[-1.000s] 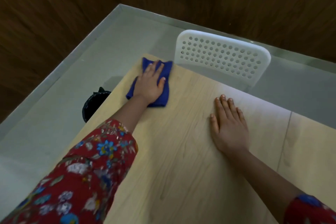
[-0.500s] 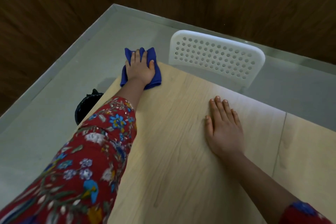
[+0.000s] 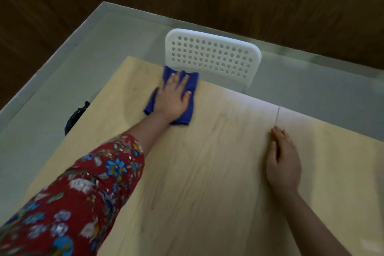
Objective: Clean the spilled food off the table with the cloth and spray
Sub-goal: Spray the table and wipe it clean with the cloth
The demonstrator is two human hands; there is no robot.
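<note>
A folded blue cloth (image 3: 192,86) lies flat on the light wooden table (image 3: 207,172), near its far edge. My left hand (image 3: 174,97) presses down on the cloth with fingers spread, palm flat on top. My right hand (image 3: 283,160) rests palm down on the bare tabletop to the right, holding nothing, fingers together. No spray bottle and no spilled food show in this view.
A white perforated chair back (image 3: 214,56) stands just beyond the table's far edge, close to the cloth. A black bin bag (image 3: 75,115) sits on the grey floor by the table's left edge. Dark wooden walls enclose the corner.
My left hand has slid the cloth from the table's far left corner rightward along the far edge, toward the chair. My right hand stays flat on the table.
</note>
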